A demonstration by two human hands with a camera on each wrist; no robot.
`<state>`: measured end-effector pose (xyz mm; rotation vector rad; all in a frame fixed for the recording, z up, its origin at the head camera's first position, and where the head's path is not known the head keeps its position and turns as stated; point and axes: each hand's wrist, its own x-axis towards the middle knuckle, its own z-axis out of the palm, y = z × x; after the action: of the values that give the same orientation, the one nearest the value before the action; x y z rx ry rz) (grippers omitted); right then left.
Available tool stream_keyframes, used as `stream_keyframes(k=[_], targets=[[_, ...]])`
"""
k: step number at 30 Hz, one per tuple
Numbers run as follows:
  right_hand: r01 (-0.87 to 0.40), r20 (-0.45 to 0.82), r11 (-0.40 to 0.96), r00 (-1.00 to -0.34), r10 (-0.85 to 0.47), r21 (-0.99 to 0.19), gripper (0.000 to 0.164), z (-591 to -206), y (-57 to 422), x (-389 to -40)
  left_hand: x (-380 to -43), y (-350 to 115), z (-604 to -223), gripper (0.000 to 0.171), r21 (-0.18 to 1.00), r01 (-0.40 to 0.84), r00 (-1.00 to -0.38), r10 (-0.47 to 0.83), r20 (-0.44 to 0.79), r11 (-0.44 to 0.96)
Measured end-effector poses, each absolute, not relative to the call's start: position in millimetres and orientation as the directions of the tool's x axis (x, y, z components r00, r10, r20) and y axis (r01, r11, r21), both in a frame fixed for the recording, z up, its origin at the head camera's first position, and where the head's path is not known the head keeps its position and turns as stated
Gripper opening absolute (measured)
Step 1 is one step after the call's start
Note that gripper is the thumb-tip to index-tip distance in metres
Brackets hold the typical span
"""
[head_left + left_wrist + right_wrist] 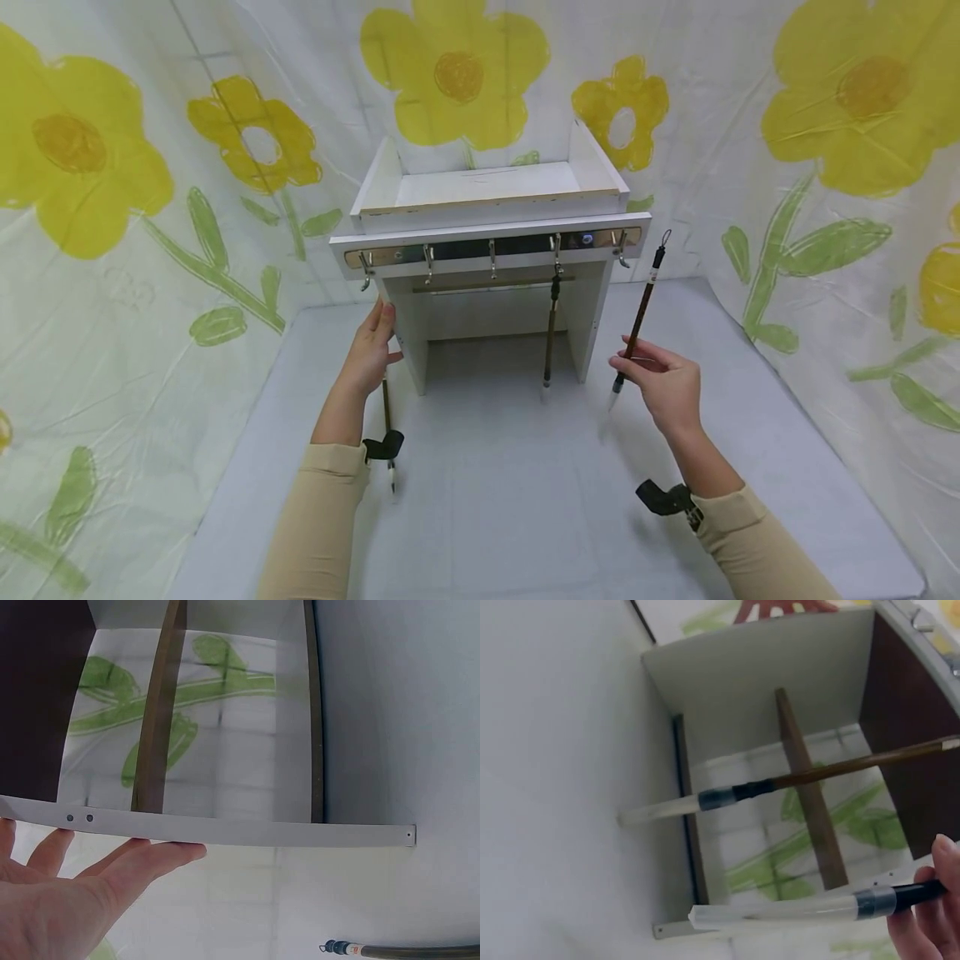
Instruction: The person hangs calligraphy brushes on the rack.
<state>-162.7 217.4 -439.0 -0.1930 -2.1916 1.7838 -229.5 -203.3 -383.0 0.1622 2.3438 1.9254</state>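
Observation:
A brown calligraphy brush (642,310) with a hanging loop at its top and a clear cap over its tip is pinched by my right hand (666,385), to the right of a white shelf unit (411,346). Bristle end down, it leans slightly and touches nothing else. My left hand (367,354) rests against the unit's left side panel; in the left wrist view its fingers (161,859) lie extended along the panel. A second brush (551,329) hangs from a hook (556,243) on the unit's front rail, fourth from the left.
Another brush (387,406) lies on the white table (487,500) by my left forearm, which partly covers it. Several metal hooks line the rail (457,250). An open tray-like top (487,185) crowns the unit. Flower-printed sheeting (825,275) surrounds the table.

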Motion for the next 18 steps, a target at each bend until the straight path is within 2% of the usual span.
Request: stream_keyframes(k=[12,18], targets=[[-0.191,0.262,0.324,-0.946,0.190,-0.927,0.030,-423.3,200.0,-147.1,-229.0,-201.8,-383.1,0.064,0.983,0.007,-0.990,0.143,-0.019,0.184],[-0.219,0.243,0.246,-0.968,0.071,-0.944,0.026,-421.0,189.5,-141.9,-228.5,-201.1,-382.7,0.063,0.981,0.013,-0.991,0.131,-0.012,0.193]])
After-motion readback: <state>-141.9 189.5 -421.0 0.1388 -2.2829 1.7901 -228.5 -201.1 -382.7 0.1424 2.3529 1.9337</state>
